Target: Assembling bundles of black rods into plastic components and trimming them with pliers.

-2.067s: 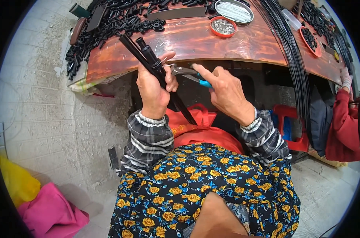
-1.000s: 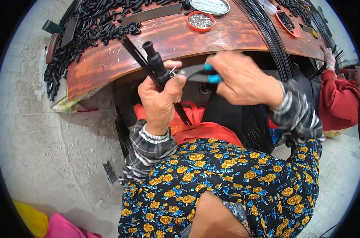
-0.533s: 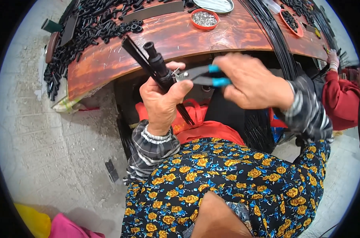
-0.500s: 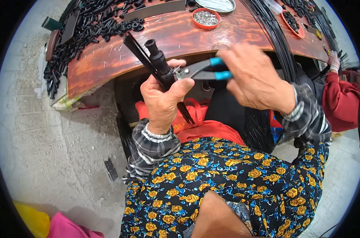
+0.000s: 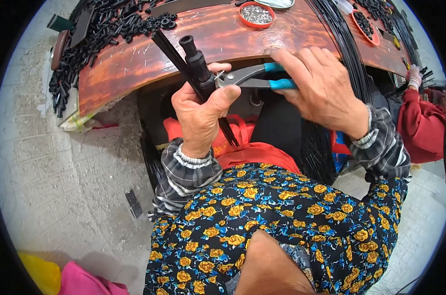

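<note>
My left hand (image 5: 199, 118) is closed round a bundle of thin black rods (image 5: 170, 53), tilted with its upper end toward the table. A stepped black tubular fitting (image 5: 197, 64) sits against the rods, just above my fingers. A short bit of bright wire (image 5: 219, 75) sticks out at the fitting's side. My right hand (image 5: 323, 91) grips the pliers (image 5: 246, 77) by their teal handles, which stand apart. The pliers' jaws lie at the wire, between my left thumb and index finger; their tips are partly hidden by my thumb.
On the wooden table (image 5: 129, 81) ahead lie heaps of black plastic parts (image 5: 127, 27). A red dish of small metal pieces (image 5: 257, 15) stands near a bundle of long black rods (image 5: 341, 39). Another red dish (image 5: 364, 27) holds black parts. A gloved co-worker's hand (image 5: 413, 77) is at far right.
My right hand, blurred before, is now sharper and its fingers have shifted on the handles. The pliers stay at the wire; my left hand and the rods have barely moved.
</note>
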The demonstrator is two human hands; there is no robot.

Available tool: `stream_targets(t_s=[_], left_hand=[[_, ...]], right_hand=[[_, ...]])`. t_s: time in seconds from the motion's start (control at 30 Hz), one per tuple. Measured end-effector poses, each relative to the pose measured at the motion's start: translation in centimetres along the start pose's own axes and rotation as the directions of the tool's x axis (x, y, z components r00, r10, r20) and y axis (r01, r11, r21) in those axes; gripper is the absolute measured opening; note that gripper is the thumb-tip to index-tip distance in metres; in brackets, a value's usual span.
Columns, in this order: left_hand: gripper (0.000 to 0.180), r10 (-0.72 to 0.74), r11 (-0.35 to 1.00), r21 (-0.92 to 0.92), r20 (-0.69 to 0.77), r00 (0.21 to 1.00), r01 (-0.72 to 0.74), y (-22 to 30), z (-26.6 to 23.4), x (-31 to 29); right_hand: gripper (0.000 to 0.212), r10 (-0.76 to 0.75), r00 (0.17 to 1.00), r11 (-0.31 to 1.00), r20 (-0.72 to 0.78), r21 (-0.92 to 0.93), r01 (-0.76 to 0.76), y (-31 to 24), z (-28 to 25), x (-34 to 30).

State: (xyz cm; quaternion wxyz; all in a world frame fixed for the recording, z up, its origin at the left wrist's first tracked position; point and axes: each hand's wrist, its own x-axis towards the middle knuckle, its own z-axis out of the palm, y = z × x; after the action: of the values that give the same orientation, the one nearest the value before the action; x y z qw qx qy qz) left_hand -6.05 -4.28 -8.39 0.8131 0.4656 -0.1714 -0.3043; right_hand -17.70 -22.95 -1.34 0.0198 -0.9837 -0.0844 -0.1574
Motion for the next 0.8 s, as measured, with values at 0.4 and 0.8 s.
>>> stream_targets(t_s=[0.4, 0.8], left_hand=[[0.036, 0.0, 0.999, 0.049, 0.095, 0.996, -0.004, -0.3, 0.6, 0.8], [0.095, -0.198, 0.978, -0.069, -0.02, 0.98, 0.196, 0.4, -0.2, 2.5]], right_hand=[[0.054, 0.039, 0.84, 0.743, 0.541, 0.546, -0.386, 2.3, 2.3, 0.1], [0.041, 0.059, 0.941, 0.874, 0.333, 0.439, -0.209, 1.9, 3.5, 0.9]])
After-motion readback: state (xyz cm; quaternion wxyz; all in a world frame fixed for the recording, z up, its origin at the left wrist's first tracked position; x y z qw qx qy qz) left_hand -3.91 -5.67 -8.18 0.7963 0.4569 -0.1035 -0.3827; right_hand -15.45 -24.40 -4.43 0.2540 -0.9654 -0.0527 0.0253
